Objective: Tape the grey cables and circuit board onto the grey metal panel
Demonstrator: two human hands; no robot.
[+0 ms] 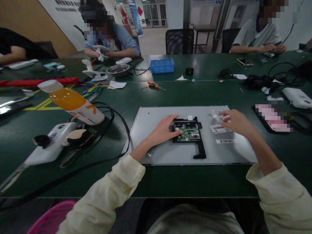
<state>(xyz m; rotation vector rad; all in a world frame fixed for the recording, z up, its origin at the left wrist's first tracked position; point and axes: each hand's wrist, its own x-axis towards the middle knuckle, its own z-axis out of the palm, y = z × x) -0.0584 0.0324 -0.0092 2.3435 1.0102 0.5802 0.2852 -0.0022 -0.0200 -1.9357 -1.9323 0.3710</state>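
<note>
A flat light-grey panel lies on the table in front of me. On its middle sits a black plastic frame with a green circuit board inside. My left hand grips the frame's left side, thumb over the board's edge and fingers stretched along the upper corner. To the right, my right hand is raised slightly above the panel, thumb and fingertips pinching a small whitish strip, perhaps film or tape. Under that hand are a printed white label and a barcode sticker on the panel.
A tilted orange drink bottle, a white power bank and black cables lie left. Beyond the panel are an orange screwdriver and a blue basket. A phone lies right. Several people sit across the table.
</note>
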